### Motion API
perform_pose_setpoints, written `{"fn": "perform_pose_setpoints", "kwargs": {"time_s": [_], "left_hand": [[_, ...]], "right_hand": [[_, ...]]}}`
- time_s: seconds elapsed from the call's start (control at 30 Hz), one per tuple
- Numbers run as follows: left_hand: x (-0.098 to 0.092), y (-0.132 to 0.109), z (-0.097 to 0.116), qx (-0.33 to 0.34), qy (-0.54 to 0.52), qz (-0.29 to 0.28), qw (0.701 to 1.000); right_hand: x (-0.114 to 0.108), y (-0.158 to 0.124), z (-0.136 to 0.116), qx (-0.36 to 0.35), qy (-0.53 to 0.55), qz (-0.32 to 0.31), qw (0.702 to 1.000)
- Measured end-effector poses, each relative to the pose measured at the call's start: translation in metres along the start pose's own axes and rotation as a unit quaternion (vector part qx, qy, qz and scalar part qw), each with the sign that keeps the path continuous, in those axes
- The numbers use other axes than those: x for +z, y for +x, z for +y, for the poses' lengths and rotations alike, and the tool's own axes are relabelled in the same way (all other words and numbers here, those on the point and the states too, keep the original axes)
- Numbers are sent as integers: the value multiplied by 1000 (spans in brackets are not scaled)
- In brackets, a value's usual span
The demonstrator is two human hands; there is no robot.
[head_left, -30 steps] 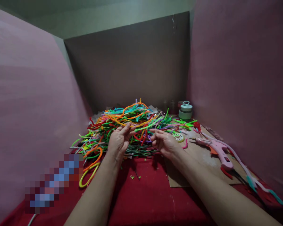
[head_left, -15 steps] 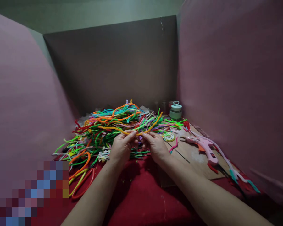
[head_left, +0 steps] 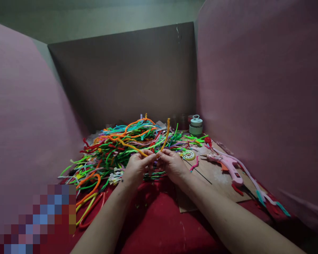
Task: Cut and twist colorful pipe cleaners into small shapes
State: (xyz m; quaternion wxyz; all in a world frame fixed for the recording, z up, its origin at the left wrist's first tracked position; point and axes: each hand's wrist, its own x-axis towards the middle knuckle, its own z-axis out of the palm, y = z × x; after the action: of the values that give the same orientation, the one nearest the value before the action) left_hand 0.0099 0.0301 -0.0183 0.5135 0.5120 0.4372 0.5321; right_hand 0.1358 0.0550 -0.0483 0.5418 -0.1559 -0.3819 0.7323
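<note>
Between both hands is an orange-yellow pipe cleaner (head_left: 166, 135), bent at its middle, its right end pointing up and its left end slanting back over the pile. My left hand (head_left: 139, 165) pinches it with thumb and forefinger. Close beside it, nearly touching, my right hand (head_left: 173, 164) pinches the same piece near the bend. The bend itself is partly hidden by the fingertips. Just behind the hands lies a large tangled pile of coloured pipe cleaners (head_left: 106, 151) in green, orange, red, blue and white.
A pink glue gun (head_left: 229, 165) rests on a brown board (head_left: 219, 188) at the right. Nearby are a yellow-rimmed round disc (head_left: 188, 155), a thin dark stick (head_left: 201, 173) and a mint-green jar (head_left: 195, 127). Pink panels (head_left: 262, 88) flank the red cloth (head_left: 151, 225).
The pipe cleaner has gone from a shallow curve to a sharper bend, its right end now raised steeply. The hands stay close together, and the view has shifted slightly.
</note>
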Motion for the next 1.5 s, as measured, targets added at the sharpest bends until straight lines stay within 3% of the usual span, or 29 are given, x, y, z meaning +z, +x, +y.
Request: {"fn": "perform_pose_setpoints", "kwargs": {"time_s": [0.2, 0.47, 0.83, 1.13, 1.33, 1.5], "left_hand": [[-1, -1, 3, 34, 38, 5, 999], [7, -3, 4, 47, 112, 17, 992], [9, -1, -3, 53, 50, 55, 996], [13, -5, 3, 7, 64, 29, 997], [6, 0, -3, 18, 36, 59, 997], [7, 1, -7, 17, 11, 82, 996]], "right_hand": [[-2, 3, -5, 18, 38, 8, 999], [0, 1, -3, -12, -140, 36, 989], [2, 0, -1, 33, -206, 52, 976], [5, -2, -3, -2, -232, 83, 969], [9, -7, -2, -9, -221, 22, 975], [4, -5, 4, 28, -229, 27, 973]]}}
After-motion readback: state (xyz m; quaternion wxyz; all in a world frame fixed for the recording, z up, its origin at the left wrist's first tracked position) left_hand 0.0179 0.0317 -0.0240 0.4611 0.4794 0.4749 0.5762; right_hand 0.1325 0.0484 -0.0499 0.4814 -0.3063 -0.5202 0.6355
